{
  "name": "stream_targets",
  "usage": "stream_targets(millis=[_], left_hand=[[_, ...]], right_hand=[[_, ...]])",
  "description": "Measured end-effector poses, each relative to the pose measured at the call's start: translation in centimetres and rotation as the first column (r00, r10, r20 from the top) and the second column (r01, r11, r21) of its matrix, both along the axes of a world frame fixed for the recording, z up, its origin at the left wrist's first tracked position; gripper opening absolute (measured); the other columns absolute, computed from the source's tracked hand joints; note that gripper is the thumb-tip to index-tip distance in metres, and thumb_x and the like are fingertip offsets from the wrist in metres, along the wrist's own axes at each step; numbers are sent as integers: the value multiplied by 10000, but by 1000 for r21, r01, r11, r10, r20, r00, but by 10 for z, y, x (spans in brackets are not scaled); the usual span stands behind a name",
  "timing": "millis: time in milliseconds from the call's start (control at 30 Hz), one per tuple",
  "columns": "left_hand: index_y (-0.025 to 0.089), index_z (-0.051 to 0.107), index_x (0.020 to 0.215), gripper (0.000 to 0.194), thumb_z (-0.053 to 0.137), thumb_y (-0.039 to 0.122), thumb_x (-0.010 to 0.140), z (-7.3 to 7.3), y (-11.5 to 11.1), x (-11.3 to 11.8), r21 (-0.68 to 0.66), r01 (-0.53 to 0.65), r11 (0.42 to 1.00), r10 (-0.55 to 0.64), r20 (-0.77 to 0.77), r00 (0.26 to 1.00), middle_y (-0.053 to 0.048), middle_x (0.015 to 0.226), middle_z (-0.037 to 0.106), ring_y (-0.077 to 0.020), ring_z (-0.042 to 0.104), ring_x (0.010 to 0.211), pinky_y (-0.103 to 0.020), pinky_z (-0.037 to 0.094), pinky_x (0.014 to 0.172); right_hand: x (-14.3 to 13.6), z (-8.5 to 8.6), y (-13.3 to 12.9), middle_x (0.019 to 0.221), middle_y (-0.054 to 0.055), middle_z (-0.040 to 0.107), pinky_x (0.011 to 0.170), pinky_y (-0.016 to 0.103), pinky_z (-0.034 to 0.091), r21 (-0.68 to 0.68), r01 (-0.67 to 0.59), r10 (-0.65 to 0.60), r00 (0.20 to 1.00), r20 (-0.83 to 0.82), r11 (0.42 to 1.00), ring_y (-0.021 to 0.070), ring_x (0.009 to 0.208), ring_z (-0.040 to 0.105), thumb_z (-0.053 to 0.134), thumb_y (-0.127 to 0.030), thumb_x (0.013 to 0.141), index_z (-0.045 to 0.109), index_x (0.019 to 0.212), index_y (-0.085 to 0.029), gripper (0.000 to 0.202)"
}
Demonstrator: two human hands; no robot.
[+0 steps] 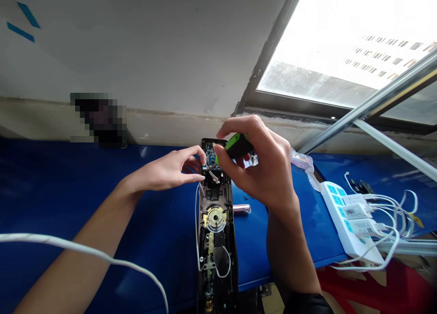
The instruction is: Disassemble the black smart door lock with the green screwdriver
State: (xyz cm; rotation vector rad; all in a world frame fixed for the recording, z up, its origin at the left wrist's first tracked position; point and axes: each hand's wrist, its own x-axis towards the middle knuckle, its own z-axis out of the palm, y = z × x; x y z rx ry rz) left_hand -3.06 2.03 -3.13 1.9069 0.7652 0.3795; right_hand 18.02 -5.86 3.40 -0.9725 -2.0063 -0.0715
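An opened electronic door lock [210, 193], a long black housing with its insides bare, stretches from the middle of the view to the bottom edge. At its far end sits a blue circuit board [210, 154], with thin wires and a white connector below it. My right hand [264, 161] grips a screwdriver [239, 145] with a green and black handle, its thin shaft slanting down and left to the board's lower edge. My left hand [177, 168] holds the lock's left edge beside the board, thumb and forefinger bent. Fingertip contact with the wires is unclear.
On the blue table [153, 241] a pink object [241, 209] lies right of the lock, near small dark screws. A white power strip [341, 223] with plugged-in chargers and cables stands farther right. One white cable [102, 255] crosses the lower left. A metal frame [372, 93] rises at right.
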Motion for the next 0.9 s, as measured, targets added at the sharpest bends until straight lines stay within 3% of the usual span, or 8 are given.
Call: stream_targets(millis=[133,267,367,567,800,900], left_hand=[[242,519,1101,292,695,340,889,1,0,0,-15,4,1000,-4,-2,1000,-22,1087,716,-245,695,1071,-380,554,976],[235,540,1122,313,698,355,879,3,-1,0,21,-10,1000,11,-35,999,-32,1117,723,-251,697,1061,-388,554,964],[241,535,1162,349,700,361,879,1,0,0,19,-1,1000,2,-23,1000,-37,1147,718,-256,694,1095,-394,552,981],[239,525,1110,298,691,346,887,3,-1,1,-9,0,1000,0,-8,1000,-23,1098,727,-241,704,1060,-375,559,959],[246,529,1123,330,704,377,876,0,0,0,20,-3,1000,3,-20,1000,-30,1124,724,-259,698,1094,-388,549,970],[244,525,1118,319,705,359,880,0,1,0,2,1,1000,-1,-13,1000,-28,1112,719,-256,691,1113,-381,548,977]], right_hand=[[0,0,0,1140,34,697,733,323,602,-34,-46,46,999,-5,998,129,783,654,621,-34,835,573,1202,-245,426],[0,-3,1,979,4,696,602,313,566,4,2,-2,1000,16,1000,128,706,627,683,-153,902,586,1148,-264,287],[1,-4,3,968,-12,691,658,282,602,14,-5,4,1000,2,1000,102,707,643,670,-141,938,603,1095,-258,207],[-1,-3,0,1118,21,700,704,335,618,-17,-55,55,998,-12,998,141,806,658,625,-21,814,573,1200,-273,465],[1,-7,5,958,-11,663,660,305,590,23,16,-16,1000,0,1000,110,730,618,684,-173,936,587,1060,-242,172],[2,-6,5,1059,6,671,685,318,600,-2,-17,17,1000,-11,1000,114,734,621,640,-87,895,557,1133,-249,300]])
